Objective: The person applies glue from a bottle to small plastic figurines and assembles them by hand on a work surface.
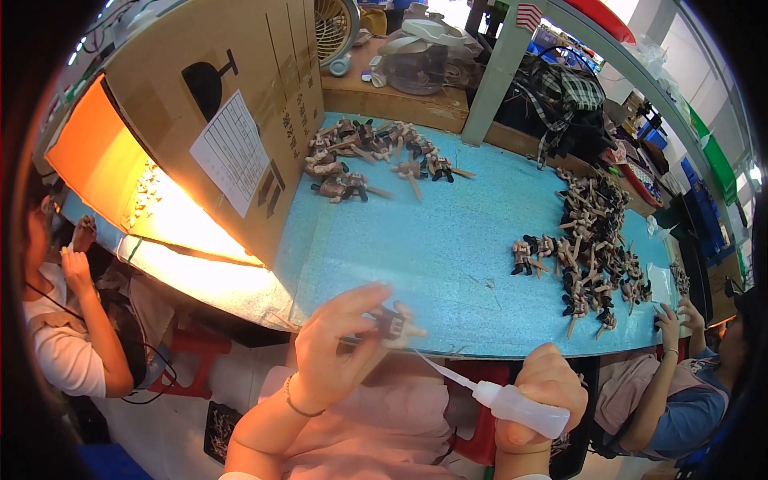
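A small figurine (pixel 390 325) was pinched between the thumb and fingers of the left hand (pixel 332 340) at the near edge of the blue worktop (pixel 400 248). A translucent squeeze bottle (pixel 524 410) was gripped in the closed right hand (pixel 550 380) just outside that edge, its thin nozzle directed toward the figurine. Further figurines (pixel 596 232) were heaped near the right edge and along the far edge, beside the cardboard box (pixel 240 72).
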{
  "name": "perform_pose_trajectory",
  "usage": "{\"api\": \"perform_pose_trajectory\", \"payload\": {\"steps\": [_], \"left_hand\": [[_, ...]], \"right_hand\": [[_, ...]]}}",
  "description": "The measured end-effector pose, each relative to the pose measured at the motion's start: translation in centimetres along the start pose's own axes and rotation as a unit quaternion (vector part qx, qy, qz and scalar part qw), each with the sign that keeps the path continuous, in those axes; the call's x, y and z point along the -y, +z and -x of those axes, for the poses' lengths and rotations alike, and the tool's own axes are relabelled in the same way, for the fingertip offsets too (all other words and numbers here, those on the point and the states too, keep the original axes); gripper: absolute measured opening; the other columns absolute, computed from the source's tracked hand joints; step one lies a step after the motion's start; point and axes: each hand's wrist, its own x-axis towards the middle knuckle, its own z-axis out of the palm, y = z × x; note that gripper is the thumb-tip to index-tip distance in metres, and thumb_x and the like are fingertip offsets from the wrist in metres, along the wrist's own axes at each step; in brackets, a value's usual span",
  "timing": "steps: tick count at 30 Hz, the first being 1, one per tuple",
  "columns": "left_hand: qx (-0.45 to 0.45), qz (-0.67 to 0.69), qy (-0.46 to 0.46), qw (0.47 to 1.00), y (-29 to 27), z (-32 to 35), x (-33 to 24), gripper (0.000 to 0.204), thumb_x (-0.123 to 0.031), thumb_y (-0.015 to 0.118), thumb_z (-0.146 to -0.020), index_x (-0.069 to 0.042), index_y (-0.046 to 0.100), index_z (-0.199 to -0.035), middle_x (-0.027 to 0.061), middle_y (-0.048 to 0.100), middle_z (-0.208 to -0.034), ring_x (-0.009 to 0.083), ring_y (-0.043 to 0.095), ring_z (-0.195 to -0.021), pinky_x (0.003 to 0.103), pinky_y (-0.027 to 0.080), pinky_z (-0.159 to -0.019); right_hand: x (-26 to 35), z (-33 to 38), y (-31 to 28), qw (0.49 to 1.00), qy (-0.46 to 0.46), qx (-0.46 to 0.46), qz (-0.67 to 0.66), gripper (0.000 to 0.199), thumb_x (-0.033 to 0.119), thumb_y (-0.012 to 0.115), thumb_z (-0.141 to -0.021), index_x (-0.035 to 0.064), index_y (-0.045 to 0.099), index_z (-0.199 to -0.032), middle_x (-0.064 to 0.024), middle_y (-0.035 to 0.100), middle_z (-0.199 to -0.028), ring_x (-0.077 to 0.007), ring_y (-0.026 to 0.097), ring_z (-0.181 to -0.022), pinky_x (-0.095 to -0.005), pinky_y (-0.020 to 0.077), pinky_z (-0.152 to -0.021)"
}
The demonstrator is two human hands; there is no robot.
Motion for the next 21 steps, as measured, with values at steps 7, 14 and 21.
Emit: {"api": "perform_pose_trajectory", "payload": {"steps": [7,14,21], "left_hand": [[-0.01,0.124,-0.073,0.989,0.3,0.1,0.0,0.031,0.012,0.057,-0.076,-0.003,0.038,-0.096,0.0254,0.05,-0.116,0.0251,0.06,-0.093,0.034,0.051,-0.077],[-0.03,0.196,-0.101,0.975,0.7,-0.4,-0.8,0.028,0.01,0.057,-0.078,-0.003,0.037,-0.094,0.0258,0.051,-0.114,0.0247,0.062,-0.089,0.033,0.051,-0.076],[-0.027,0.237,-0.126,0.963,0.8,-0.4,-1.0,0.028,0.01,0.056,-0.078,-0.003,0.037,-0.094,0.026,0.051,-0.114,0.023,0.062,-0.085,0.032,0.05,-0.076]], "right_hand": [[-0.9,0.3,1.1,0.996,-0.047,-0.071,-0.009,0.053,0.057,0.066,-0.069,0.0074,0.05,-0.08,0.0006,0.047,-0.059,-0.0126,0.044,-0.049,-0.0253,0.03,-0.05],[-1.2,0.2,0.9,0.998,-0.053,-0.041,-0.002,0.053,0.056,0.066,-0.069,0.0077,0.051,-0.084,0.0005,0.048,-0.06,-0.0126,0.045,-0.05,-0.0268,0.031,-0.051],[-0.5,0.2,0.8,0.997,-0.008,-0.056,-0.043,0.041,0.041,0.078,-0.058,0.0095,0.063,-0.079,0.0012,0.055,-0.064,-0.0151,0.052,-0.056,-0.0282,0.0375,-0.053]]}}
